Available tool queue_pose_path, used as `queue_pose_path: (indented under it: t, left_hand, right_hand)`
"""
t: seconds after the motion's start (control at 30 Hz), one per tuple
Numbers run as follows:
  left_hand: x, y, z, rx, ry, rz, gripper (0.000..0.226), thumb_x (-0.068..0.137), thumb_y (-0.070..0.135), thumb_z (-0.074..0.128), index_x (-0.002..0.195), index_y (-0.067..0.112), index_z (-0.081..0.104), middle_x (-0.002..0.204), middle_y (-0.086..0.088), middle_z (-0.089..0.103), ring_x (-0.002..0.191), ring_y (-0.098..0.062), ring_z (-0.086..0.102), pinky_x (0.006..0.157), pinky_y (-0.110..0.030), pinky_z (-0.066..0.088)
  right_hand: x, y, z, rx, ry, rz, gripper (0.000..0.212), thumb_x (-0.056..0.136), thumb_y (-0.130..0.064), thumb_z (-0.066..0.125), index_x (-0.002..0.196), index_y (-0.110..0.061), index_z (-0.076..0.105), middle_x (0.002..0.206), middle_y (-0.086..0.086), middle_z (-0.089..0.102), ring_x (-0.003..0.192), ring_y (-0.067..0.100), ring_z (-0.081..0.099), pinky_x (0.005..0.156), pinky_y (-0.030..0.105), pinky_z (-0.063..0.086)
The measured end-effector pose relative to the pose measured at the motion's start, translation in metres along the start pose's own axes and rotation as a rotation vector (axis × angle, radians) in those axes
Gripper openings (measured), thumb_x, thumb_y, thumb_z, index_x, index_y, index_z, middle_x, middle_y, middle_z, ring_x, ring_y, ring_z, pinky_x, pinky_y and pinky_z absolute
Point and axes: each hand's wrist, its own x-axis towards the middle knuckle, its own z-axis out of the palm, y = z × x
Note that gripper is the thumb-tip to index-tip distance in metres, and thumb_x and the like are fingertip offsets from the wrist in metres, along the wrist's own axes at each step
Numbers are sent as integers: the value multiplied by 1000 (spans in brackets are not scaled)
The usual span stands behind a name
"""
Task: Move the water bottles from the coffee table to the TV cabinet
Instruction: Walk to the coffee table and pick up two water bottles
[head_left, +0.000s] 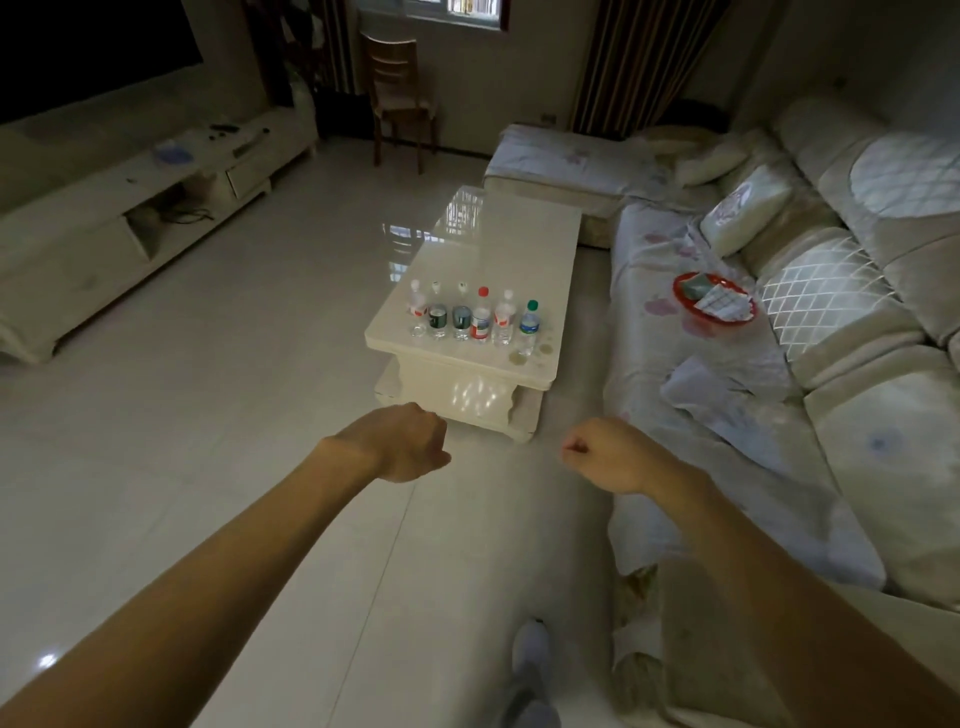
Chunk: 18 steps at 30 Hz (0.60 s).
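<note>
Several water bottles stand upright in a row near the front edge of the white glossy coffee table; one has a red cap, one a green cap. The low white TV cabinet runs along the left wall. My left hand and my right hand are held out in front of me above the floor, short of the table. Both have their fingers curled into fists and hold nothing.
A pale sofa fills the right side, with cushions and a red basket on its seat. A wooden chair stands at the back wall under a window. Shiny tiled floor lies between table and cabinet. My foot shows below.
</note>
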Motion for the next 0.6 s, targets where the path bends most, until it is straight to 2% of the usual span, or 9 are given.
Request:
queue_pose_path:
  t: [0.17, 0.27, 0.33, 0.47, 0.6]
  left_hand:
    - [75, 13, -29, -14, -28, -43, 36, 96, 39, 46, 117, 14, 60, 120, -6, 60, 105, -22, 58, 81, -27, 41]
    - [120, 26, -60, -31, -48, -44, 36, 97, 36, 45, 125, 16, 55, 127, -5, 57, 114, -22, 55, 88, -27, 39]
    - [151, 34, -80, -53, -12, -53, 35, 97, 34, 46, 126, 17, 54, 128, -4, 57, 114, -22, 55, 91, -28, 41]
    - [206, 44, -96, -7, 55, -75, 34, 96, 36, 45, 118, 15, 59, 118, -9, 62, 102, -24, 60, 89, -35, 50]
    - [247, 47, -94, 21, -35, -73, 34, 96, 34, 47, 123, 15, 56, 125, -6, 59, 111, -22, 58, 92, -30, 45]
  right_hand:
    - [71, 40, -33, -27, -20, -25, 29, 90, -29, 52, 67, -12, 58, 68, 5, 60, 71, 25, 62, 70, 39, 51]
    - [105, 62, -63, -46, -35, -36, 30, 90, -27, 51, 63, -15, 52, 65, 3, 55, 64, 19, 54, 64, 34, 47]
    - [129, 79, -85, -65, -52, -54, 31, 91, -28, 51, 64, -13, 54, 67, 4, 56, 65, 18, 53, 65, 34, 47]
    - [176, 112, -113, -94, -42, -63, 26, 89, -25, 51, 70, -12, 62, 78, 8, 65, 74, 25, 63, 70, 39, 51]
    - [209, 130, -117, -160, -80, -49, 37, 90, -25, 50, 54, -23, 41, 62, -1, 47, 64, 21, 52, 54, 30, 39]
